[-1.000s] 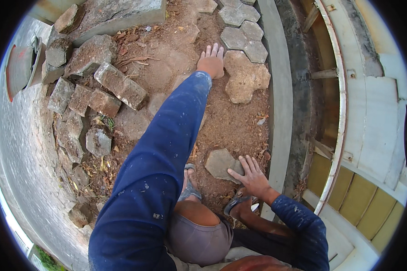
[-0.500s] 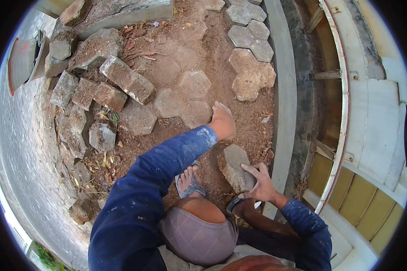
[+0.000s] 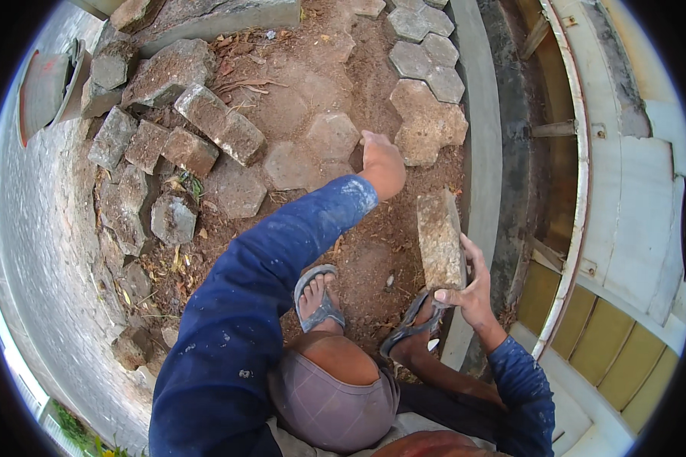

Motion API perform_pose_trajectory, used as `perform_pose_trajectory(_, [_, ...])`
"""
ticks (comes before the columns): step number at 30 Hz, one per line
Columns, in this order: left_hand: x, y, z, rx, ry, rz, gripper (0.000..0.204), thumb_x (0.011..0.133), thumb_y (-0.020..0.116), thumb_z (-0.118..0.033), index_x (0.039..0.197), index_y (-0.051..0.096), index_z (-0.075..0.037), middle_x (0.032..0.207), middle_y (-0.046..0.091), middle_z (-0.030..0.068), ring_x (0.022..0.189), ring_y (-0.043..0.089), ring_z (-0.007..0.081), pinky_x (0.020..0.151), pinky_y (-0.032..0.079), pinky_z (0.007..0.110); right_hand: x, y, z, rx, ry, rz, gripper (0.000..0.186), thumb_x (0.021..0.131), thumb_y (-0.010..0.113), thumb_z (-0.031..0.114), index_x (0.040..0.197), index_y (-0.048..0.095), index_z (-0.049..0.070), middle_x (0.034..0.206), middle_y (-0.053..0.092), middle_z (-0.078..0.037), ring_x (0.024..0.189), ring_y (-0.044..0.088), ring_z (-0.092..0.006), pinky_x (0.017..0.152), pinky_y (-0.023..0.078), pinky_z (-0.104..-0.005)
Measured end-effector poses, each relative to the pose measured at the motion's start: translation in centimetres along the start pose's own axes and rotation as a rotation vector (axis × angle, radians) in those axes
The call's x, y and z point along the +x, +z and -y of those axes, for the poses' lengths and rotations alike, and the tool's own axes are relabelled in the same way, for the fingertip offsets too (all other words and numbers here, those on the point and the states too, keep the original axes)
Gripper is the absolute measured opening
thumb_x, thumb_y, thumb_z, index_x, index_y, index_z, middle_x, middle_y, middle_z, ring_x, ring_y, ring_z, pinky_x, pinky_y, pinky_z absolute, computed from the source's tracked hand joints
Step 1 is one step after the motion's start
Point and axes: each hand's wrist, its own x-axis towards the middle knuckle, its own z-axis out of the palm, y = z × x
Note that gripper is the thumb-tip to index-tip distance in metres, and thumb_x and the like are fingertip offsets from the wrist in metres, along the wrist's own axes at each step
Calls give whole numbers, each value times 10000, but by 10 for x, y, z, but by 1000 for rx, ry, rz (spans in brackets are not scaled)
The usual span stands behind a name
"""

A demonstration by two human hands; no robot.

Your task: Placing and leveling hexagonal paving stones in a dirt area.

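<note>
Currently, right hand (image 3: 476, 293) has thumb and fingers clamped on the near end of a paving block (image 3: 440, 240), tipped on edge just beside the curb (image 3: 483, 190). Left hand (image 3: 383, 166) is between the hexagonal slabs (image 3: 291, 165) and the brown paver (image 3: 428, 128); its fingers are mostly hidden, can't tell how open.

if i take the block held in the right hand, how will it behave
The block is probably stiff and heavy for its size: it looks like thick, solid concrete. Its rough, soil-stained side seems unlikely to slip but may shed grit.
</note>
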Motion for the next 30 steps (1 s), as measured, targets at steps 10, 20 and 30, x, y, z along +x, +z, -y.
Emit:
perform_pose_trajectory(10, [-55,90,-32,-67,126,-319,920,968,434,-679,1563,316,13,1598,305,299,1516,233,434,1262,108,493,86,40,36,-161,-256,-265,1129,548,956,515,1469,529,20,1181,518,-151,1128,518,-298,1049,404,-422])
perform_pose_trajectory(20, [-123,125,1,-709,68,-774,346,903,692,-251,1177,624,-51,1285,570,182,1263,514,370,1128,353,533,212,119,89,-668,-160,-373,1015,576,917,607,1461,576,246,1197,498,-223,1177,464,-414,1016,424,-497])
perform_pose_trajectory(30, [-71,184,78,-461,-298,-1169,488,986,569,-338,1422,535,-122,1581,400,135,1488,313,381,1209,256,535,241,143,65,-888,-333,-404,952,639,867,631,1469,561,278,1207,473,-243,1153,445,-423,990,414,-502])
